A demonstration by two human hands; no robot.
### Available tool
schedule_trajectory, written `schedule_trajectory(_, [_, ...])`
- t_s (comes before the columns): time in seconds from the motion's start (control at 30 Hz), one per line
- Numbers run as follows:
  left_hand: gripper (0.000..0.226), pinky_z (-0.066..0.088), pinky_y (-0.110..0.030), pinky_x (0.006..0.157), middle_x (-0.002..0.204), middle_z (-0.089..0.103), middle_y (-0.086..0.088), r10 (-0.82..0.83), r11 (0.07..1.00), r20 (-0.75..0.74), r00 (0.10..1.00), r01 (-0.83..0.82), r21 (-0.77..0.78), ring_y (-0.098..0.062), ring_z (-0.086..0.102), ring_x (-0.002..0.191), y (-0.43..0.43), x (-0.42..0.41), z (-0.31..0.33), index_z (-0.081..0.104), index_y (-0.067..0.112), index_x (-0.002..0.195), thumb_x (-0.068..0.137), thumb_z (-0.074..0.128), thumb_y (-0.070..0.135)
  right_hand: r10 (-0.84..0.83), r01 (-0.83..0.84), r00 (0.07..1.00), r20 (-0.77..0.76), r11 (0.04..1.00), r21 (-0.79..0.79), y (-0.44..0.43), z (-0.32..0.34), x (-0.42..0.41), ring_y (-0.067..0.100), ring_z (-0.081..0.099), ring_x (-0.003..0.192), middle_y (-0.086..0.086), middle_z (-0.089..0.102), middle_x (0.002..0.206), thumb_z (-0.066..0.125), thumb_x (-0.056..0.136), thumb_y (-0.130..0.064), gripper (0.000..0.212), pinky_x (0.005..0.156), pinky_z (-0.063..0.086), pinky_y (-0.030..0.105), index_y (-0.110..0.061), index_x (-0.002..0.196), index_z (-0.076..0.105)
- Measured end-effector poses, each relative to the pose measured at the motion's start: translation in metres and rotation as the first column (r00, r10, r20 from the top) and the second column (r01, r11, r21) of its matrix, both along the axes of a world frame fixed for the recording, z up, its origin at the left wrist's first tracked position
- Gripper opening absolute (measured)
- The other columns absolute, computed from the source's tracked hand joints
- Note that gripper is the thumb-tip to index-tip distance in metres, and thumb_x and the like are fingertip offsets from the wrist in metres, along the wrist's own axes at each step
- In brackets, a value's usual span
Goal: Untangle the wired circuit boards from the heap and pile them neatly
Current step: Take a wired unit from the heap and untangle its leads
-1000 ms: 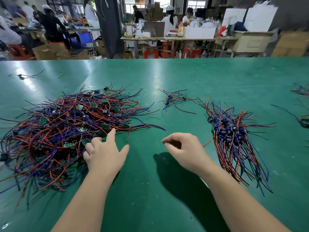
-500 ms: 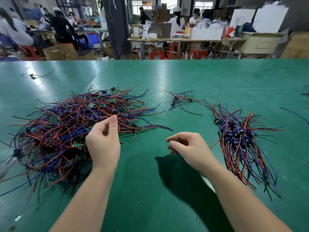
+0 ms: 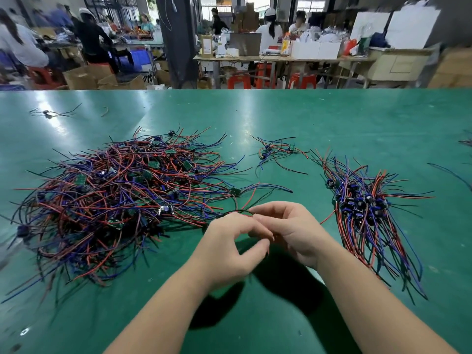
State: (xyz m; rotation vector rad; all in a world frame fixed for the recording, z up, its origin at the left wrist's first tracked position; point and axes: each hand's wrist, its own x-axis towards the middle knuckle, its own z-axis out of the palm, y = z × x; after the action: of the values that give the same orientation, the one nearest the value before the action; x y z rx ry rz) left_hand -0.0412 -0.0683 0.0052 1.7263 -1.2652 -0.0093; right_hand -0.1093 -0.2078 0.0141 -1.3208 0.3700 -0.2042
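Note:
A big tangled heap (image 3: 115, 198) of small green circuit boards with red, blue and black wires lies on the left of the green table (image 3: 332, 123). On the right lies a sorted pile (image 3: 365, 208) with its wires running the same way. One board (image 3: 235, 191) sits at the heap's right edge, its wires trailing toward my hands. My left hand (image 3: 229, 246) and my right hand (image 3: 288, 231) meet in front of it, both pinching a dark wire (image 3: 237, 212) that arcs between their fingertips.
A small loose bunch of wired boards (image 3: 275, 152) lies beyond my hands between heap and pile. A stray wired part (image 3: 48, 113) sits far left. More wires (image 3: 467, 141) show at the right edge. People work at tables behind.
My left hand left the heap and moved right, drawing a wired board out with it. My right hand came in to meet it, and both now pinch the wire.

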Motion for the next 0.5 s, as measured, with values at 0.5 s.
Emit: schedule_trajectory(0.5, [0.037,0.037,-0.029,0.101,0.125,0.058,-0.001,0.514,0.74,0.21,0.832,-0.553,0.383,-0.017,0.05,0.118,0.021,0.058,-0.015,0.057,0.017,0.124,0.087,0.057,0.02,-0.259,0.285,0.957,0.13,0.921,-0.266,-0.015,0.015,-0.009,0.008,0.061,0.048,0.009,0.073,0.069,0.065,0.08,0.008,0.018,0.045,0.04,0.009,-0.008,0.077,0.07])
